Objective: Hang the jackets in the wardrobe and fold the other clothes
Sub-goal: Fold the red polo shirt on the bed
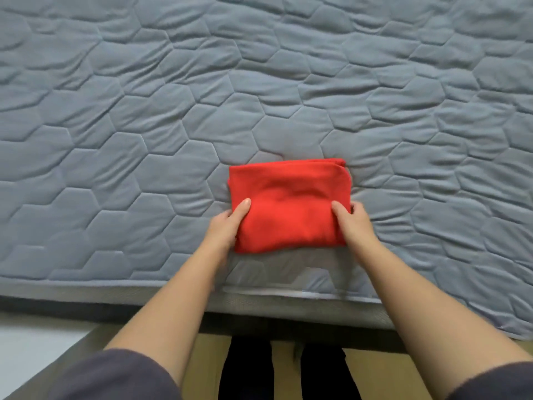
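Red garment point(288, 203) is folded into a small rectangle, lying on the bed point(144, 111) close to its near edge, approx mid-way along. The fold's far right corner is rounded w/ a couple of layers showing. Its near edge is straight & runs roughly parallel to the bed's near edge, w/ a strip of quilt between them.

Left hand point(223, 229) has it by the left edge, right hand point(356, 226) by the right edge, both toward the near corners. Grip on each side: thumb on top of the fabric, fingers tucked under the edge, so pinching it. Can't tell if it's lifted at all.

Grey quilt stretches wide to the left, right & far side. Dark legs point(248, 368) and tan floor point(202, 368) sit below the bed's near edge.
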Demonstrator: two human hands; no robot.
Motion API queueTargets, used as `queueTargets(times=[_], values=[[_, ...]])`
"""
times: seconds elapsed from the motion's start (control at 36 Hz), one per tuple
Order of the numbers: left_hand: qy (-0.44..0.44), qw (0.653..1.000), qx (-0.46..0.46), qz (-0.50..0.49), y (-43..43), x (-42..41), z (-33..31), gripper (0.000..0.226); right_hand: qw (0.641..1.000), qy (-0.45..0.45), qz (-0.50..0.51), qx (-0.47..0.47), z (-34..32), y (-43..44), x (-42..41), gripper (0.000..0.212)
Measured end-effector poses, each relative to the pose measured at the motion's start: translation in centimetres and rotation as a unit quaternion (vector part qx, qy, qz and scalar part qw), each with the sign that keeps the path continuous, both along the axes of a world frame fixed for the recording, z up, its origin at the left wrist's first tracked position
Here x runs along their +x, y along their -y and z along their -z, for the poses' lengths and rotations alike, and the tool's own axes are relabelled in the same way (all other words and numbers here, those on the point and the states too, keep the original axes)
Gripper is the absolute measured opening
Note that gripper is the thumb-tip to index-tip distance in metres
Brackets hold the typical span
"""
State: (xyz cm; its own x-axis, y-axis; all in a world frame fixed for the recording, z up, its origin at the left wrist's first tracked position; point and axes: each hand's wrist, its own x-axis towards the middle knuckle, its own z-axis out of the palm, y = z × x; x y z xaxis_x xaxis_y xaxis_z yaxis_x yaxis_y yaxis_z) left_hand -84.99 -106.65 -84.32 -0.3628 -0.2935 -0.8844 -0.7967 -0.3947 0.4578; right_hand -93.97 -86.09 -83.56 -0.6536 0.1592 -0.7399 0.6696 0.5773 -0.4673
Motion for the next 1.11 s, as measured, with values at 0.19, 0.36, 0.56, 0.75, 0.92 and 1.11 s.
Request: queueTargets(times=[0.19, 0.36, 0.56, 0.75, 0.92, 1.11], values=[[0.009, 0.993, 0.109, -0.039, 0.0, 0.7, -8.0, 0.012, 0.963, 0.136, 0.105, -0.206, -7.9, -2.4, -0.3, 0.012], [-0.018, 0.992, 0.076, -0.096, -1.3, 3.6, -19.5, 0.018, 0.926, 0.133, 0.078, -0.345, -17.3, -3.3, 1.0, 0.036], [-0.084, 0.981, -0.006, -0.176, -4.2, 9.5, -34.7, 0.012, 0.883, 0.154, -0.024, -0.443, -29.6, -4.2, 3.4, 0.105], [-0.166, 0.921, 0.006, -0.353, -10.0, 18.6, -47.5, 0.024, 0.821, 0.231, -0.116, -0.51, -42.4, -3.6, 7.2, 0.04], [-0.225, 0.837, -0.037, -0.497, -15.0, 28.1, -55.3, 0.033, 0.745, 0.316, -0.25, -0.531, -51.2, -1.2, 13.3, 0.044], [-0.273, 0.684, -0.138, -0.663, -22.0, 40.7, -62.3, 0.038, 0.648, 0.421, -0.4, -0.493, -57.7, 2.3, 26.1, 0.083]])
